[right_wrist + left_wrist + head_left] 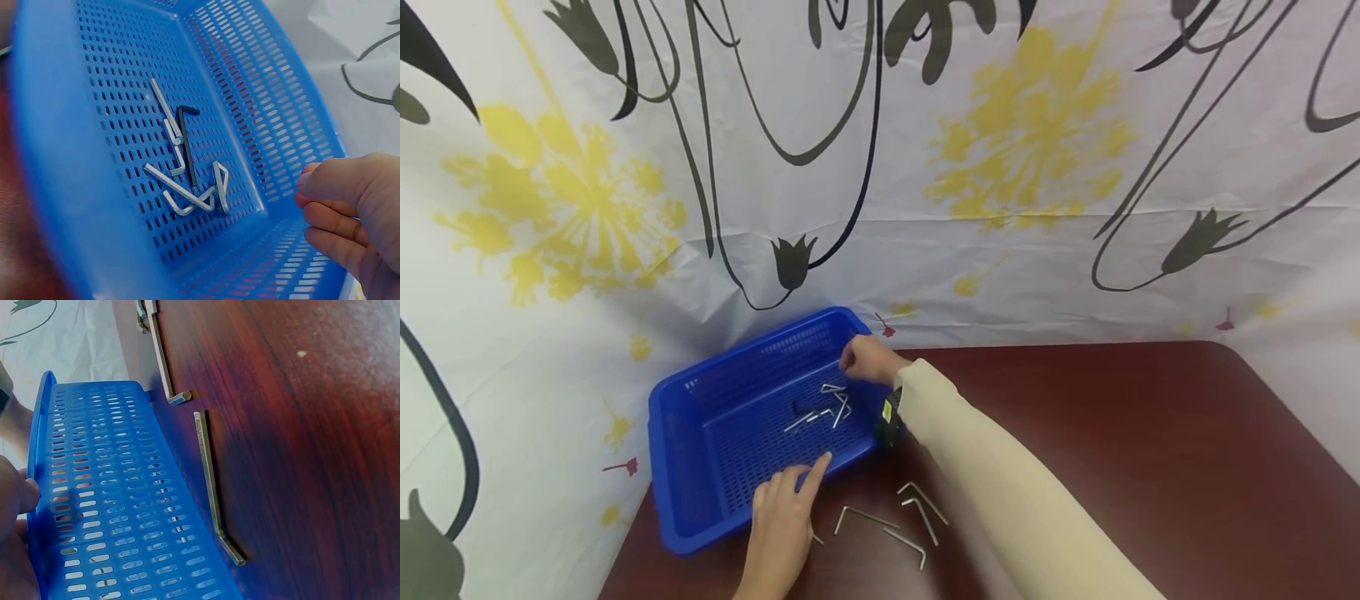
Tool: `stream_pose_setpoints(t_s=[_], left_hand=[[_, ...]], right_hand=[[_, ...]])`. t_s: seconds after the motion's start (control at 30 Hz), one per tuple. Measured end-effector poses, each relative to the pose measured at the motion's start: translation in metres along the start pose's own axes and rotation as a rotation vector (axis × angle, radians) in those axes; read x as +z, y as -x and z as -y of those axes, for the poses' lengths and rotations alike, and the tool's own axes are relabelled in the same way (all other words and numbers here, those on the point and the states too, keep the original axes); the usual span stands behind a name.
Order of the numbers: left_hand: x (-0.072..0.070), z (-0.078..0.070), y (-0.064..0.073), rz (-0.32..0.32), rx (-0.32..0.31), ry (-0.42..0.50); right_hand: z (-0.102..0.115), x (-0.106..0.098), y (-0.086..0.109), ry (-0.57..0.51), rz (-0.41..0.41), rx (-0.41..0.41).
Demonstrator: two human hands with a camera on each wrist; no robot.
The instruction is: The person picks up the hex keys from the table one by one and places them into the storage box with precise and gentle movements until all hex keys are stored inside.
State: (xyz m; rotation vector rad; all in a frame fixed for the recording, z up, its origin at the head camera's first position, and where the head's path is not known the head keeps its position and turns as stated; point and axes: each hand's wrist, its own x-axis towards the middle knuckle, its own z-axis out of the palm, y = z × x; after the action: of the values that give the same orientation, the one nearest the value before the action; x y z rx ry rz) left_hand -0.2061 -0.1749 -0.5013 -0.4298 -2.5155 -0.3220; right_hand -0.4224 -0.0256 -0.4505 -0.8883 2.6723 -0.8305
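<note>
The silver hex keys [178, 187] and the black hex key [187, 150] lie in a loose cluster, some crossing, on the floor of the blue perforated plastic basket [737, 351], below the right hand [871, 360] and beyond the fingers of the left hand [781, 517]. Expected handling: rigid, light, not fragile; the smooth metal may turn or slip between dry fingertips, and crossed keys may drag one another. Take hold at mid-length of the long arm, thumb opposed to forefinger; where a key lies flat, lift first at the bend. Grip state, right: thumb and fingers drawn together at the basket's end wall; whether a key or the rim is pinched between them cannot be determined. Grip state, left: fingers extended over the near rim, no key visible in them. The basket should prove light and slightly flexible; steady it by the rim. Outside it, to the right of the left hand and nearer the wearer than the right hand, further loose hex keys [209, 472] rest on the dark reddish-brown table [1112, 458], beside the cream sleeve [992, 467]. Beyond both hands hangs a flower-printed white cloth [925, 275]
</note>
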Motion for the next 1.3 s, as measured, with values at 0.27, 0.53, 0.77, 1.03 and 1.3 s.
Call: stream_pose_setpoints(t_s=[0.27, 0.53, 0.77, 1.03, 1.3], left_hand=[[-0.001, -0.005, 0.005, 0.012, -0.013, 0.005], [0.002, -0.007, 0.005, -0.043, -0.009, 0.085], [-0.006, -0.016, 0.006, -0.136, 0.057, 0.244], [-0.008, -0.036, 0.015, -0.125, 0.184, 0.3], [0.008, -0.04, 0.027, 0.101, 0.01, 0.165]], right_hand=[[-0.001, 0.002, 0.041, -0.012, -0.039, -0.044], [-0.002, 0.004, 0.062, 0.04, -0.077, -0.055], [0.007, -0.002, 0.081, 0.025, -0.075, -0.033], [0.01, -0.004, 0.097, 0.04, -0.073, -0.071], [0.017, 0.005, 0.121, 0.055, -0.116, -0.116]])
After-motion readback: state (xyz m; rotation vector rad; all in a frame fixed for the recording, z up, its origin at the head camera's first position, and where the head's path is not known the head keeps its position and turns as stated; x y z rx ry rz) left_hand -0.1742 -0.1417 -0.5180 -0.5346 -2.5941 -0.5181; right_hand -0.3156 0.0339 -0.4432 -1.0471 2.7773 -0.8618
